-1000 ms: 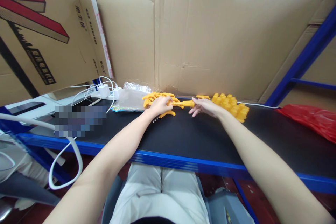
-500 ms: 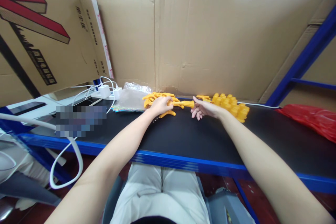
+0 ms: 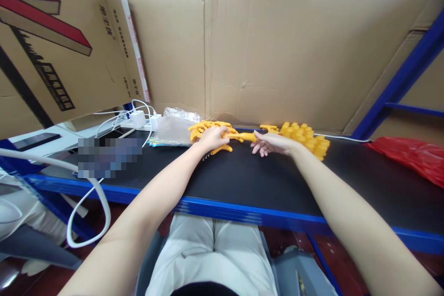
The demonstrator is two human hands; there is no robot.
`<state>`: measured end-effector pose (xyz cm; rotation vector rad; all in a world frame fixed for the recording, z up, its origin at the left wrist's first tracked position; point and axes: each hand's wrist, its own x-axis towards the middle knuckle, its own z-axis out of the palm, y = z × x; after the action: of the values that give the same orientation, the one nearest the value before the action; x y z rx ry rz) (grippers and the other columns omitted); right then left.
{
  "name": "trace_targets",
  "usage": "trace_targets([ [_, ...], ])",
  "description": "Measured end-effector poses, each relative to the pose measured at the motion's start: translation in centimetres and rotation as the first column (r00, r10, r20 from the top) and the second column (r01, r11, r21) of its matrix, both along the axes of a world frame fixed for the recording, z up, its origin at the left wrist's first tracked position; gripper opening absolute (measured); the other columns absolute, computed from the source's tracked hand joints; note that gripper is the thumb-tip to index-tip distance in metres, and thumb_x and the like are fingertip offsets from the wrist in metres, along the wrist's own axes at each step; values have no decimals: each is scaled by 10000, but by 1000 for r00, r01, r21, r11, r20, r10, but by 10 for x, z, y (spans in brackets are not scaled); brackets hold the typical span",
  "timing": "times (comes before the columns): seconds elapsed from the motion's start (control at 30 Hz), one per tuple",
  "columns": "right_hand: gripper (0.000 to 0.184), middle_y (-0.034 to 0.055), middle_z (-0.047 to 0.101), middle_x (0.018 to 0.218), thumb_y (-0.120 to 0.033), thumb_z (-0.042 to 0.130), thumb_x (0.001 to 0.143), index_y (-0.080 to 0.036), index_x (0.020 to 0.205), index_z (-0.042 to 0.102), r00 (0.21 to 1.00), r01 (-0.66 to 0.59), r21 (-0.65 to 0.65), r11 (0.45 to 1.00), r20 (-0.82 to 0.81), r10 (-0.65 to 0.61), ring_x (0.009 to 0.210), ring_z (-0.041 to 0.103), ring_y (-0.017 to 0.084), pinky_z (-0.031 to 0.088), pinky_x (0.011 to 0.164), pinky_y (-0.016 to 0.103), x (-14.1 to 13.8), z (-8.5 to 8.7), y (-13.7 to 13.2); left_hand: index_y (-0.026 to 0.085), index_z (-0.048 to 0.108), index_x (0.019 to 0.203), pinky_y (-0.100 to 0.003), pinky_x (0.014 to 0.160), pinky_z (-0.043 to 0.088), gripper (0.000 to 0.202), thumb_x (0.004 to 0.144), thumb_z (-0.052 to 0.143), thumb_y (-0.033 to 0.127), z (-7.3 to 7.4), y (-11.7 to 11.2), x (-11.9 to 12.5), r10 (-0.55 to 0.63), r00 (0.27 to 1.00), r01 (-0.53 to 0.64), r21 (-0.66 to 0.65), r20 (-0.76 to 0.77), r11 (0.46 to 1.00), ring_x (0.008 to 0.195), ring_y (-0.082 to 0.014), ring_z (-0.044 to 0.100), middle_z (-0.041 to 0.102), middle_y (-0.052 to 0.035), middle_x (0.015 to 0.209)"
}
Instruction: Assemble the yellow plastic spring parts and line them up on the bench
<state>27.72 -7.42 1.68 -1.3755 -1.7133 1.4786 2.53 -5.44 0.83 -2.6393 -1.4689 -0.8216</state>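
My left hand rests with curled fingers on a pile of yellow claw-shaped plastic parts at the back of the black shelf top. One long yellow part with a handle sticks out rightward from under that hand. Just right of the handle's end lies my right hand, fingers loosely apart and bent, holding nothing I can make out. Behind my right wrist sits a cluster of yellow knobbed parts.
A clear plastic bag lies left of the yellow pile, beside white chargers and cables. A red bag is at the right. Cardboard sheets wall the back. Blue rack beams frame the shelf.
My right hand drew back a little from the handle's end and its fingers curled and parted; the left hand has stayed on the pile.
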Motion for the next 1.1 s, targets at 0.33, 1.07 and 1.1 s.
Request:
trace_targets([
  [0.33, 312, 102, 695, 912, -372, 634, 802, -160, 994, 508, 996, -7, 121, 993, -87, 18, 587, 622, 105, 516, 585, 242, 2, -3, 1, 215, 646, 985, -287, 689, 441, 290, 755, 525, 342, 1, -1, 0, 25, 1000, -25, 3, 5, 1000, 804, -214, 622, 680, -45, 833],
  [1.07, 482, 40, 685, 745, -317, 740, 680, -165, 1046, 465, 993, 38, 241, 970, -116, -10, 559, 606, 102, 486, 568, 239, -2, -4, 2, 216, 642, 978, -289, 679, 435, 290, 732, 524, 315, 4, -3, -1, 49, 999, -49, 13, -22, 999, 796, -217, 617, 679, -42, 835],
  [1.1, 486, 46, 686, 740, -338, 744, 673, -160, 1035, 472, 994, 31, 250, 968, -109, -3, 550, 604, 104, 483, 565, 243, -1, -3, 2, 218, 641, 981, -287, 680, 435, 292, 730, 526, 314, 4, -2, 0, 50, 998, -50, 13, -24, 999, 796, -215, 617, 679, -39, 833],
])
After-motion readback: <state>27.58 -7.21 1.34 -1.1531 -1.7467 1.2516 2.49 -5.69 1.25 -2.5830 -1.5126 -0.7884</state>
